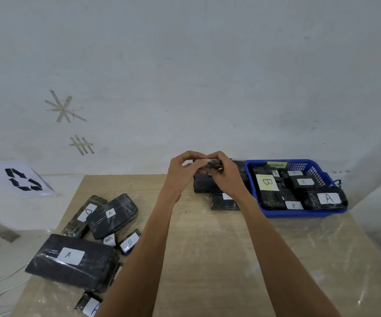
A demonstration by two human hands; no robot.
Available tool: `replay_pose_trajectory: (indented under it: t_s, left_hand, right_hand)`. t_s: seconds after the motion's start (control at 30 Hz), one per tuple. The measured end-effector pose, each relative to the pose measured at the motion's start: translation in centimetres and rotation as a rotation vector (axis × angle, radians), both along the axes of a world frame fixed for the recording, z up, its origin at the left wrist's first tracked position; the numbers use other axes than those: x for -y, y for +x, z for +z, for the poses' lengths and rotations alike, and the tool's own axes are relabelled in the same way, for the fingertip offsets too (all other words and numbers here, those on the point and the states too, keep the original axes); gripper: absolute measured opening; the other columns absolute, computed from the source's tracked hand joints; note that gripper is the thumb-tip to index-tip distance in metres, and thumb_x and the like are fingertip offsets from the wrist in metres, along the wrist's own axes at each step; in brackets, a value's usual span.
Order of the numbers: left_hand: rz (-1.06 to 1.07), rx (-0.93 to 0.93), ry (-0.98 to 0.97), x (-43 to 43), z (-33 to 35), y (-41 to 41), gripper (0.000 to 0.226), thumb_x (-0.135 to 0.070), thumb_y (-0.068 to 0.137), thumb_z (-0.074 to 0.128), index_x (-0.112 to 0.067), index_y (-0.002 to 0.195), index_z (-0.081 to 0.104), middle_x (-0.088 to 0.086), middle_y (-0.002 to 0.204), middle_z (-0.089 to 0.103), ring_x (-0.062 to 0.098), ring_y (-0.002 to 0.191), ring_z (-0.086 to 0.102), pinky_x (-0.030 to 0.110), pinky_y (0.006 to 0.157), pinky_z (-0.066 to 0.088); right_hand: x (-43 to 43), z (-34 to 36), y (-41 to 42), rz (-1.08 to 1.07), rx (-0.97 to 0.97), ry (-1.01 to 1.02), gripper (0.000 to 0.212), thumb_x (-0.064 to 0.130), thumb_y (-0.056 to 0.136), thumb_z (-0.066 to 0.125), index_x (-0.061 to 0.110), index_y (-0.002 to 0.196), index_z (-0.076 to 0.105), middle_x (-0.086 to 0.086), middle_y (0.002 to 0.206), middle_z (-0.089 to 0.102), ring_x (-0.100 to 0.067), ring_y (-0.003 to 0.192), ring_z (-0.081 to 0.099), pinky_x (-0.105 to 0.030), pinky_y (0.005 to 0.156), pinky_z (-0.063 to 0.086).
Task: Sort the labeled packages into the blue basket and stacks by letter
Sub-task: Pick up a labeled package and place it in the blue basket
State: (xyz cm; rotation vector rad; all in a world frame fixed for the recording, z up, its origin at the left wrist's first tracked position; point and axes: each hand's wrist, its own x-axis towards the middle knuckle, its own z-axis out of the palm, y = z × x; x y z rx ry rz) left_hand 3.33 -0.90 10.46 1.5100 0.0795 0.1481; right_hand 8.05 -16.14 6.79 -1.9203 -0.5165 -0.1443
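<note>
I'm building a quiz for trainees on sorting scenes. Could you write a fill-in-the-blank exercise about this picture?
1. Both hands, the left hand and the right hand, hold one small ____ package above the table.
2. The basket at the table's far right is ____ in colour.
3. The largest package, near the table's left edge, has a label reading ____.
4. The sheet to the left of the table shows a black ____ symbol.

Missing words: black; blue; A; recycling
</note>
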Motion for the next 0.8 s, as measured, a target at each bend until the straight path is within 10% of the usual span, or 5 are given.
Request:
replay_pose_trajectory:
  t_s: [0.4, 0.8]
  left_hand:
    - [-0.026, -0.025, -0.041, -0.1, -0.6, 0.1, 0.003, -0.004, 0.087, 0.074, -0.003, 0.090, 0.076, 0.013, 0.090, 0.073, 0.021, 0.072, 0.066, 0.035, 0.084, 0.060]
    - [-0.108, -0.031, -0.110, -0.2, -0.5, -0.1, 0.016, 0.002, 0.094, 0.062, -0.001, 0.100, 0.077, 0.014, 0.098, 0.075, 0.026, 0.083, 0.071, 0.031, 0.085, 0.060]
  right_hand:
    - [0.2, -1.0, -0.4, 0.003, 0.024, 0.034, 0.023, 0.003, 0.089, 0.073, 0.010, 0.108, 0.063, 0.008, 0.099, 0.066, 0.001, 0.089, 0.062, -0.015, 0.078, 0.050]
    - [0.9, -1.4, -0.1, 0.026, -0.032, 0.055, 0.026, 0.005, 0.090, 0.072, 0.009, 0.114, 0.063, -0.002, 0.107, 0.068, -0.016, 0.099, 0.064, -0.028, 0.086, 0.055]
